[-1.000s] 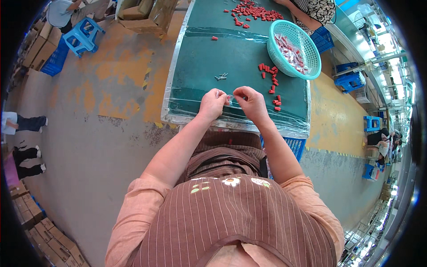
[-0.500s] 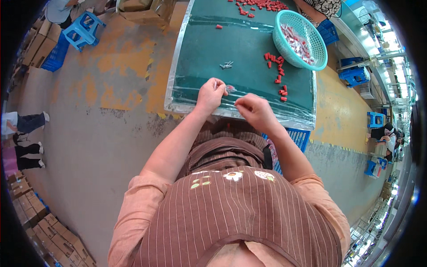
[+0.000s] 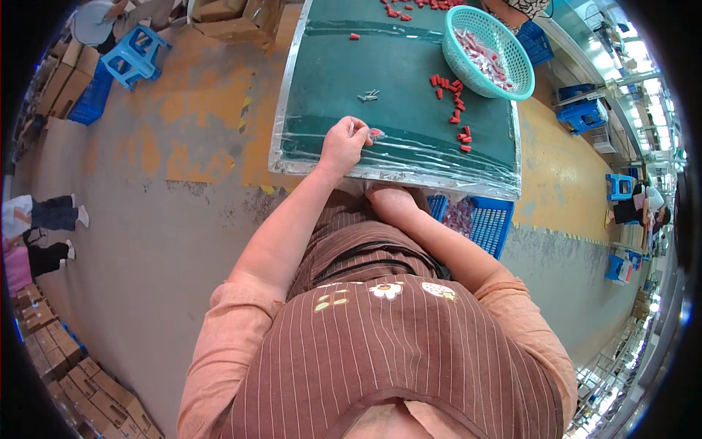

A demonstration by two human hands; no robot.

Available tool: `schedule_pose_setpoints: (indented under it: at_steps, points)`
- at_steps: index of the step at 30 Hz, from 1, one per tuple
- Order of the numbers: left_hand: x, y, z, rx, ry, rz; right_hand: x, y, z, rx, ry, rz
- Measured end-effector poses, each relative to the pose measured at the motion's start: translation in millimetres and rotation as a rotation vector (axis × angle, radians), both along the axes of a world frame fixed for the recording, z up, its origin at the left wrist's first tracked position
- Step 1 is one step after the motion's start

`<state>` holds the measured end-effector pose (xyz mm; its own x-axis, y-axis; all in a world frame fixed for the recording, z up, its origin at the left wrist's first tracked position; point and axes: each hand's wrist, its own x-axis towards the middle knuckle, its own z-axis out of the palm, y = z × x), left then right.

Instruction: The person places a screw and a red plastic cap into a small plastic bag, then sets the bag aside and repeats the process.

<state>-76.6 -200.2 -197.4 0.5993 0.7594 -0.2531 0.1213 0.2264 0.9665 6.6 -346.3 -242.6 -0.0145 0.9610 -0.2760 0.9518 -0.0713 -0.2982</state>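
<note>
My left hand (image 3: 344, 148) is closed above the near edge of the green-topped table (image 3: 322, 73). Between its thumb and fingers is a small clear plastic bag (image 3: 376, 134) with something red inside. My right hand (image 3: 393, 203) is lower, at the table's front edge by my lap; its fingertips are mostly hidden. A few slim silver pins (image 3: 369, 96) lie beyond my left hand. To the right, several short red cylinders (image 3: 457, 104) are scattered in a loose line. A mint-green plastic basket (image 3: 452, 55) contains many small bags of red and silver pieces.
Clear film covers the table's near strip, inside a metal edge (image 3: 439, 183). Below the table stands a blue crate (image 3: 491, 225) with bagged pieces. More red cylinders (image 3: 395, 12) lie at the far end, near another person's patterned sleeve (image 3: 523, 7). A blue stool (image 3: 137, 55) stands left.
My right hand has moved from above the table, beside the bag, down and left to the front edge. My left hand still holds the bag, slightly higher in view.
</note>
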Motion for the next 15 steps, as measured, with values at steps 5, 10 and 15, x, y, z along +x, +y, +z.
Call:
schedule_pose_setpoints:
  at_steps: [5,10,15]
  points:
    - [-2,4,2,0.047,-0.044,0.028,0,-1,5,-0.149,0.089,0.131]
    - [-1,-9,-18,0.283,0.001,0.024,4,-5,-14,-0.246,0.063,0.229]
    - [-1,-17,-28,0.13,-0.109,0.006,11,-27,-28,-0.056,0.329,0.123]
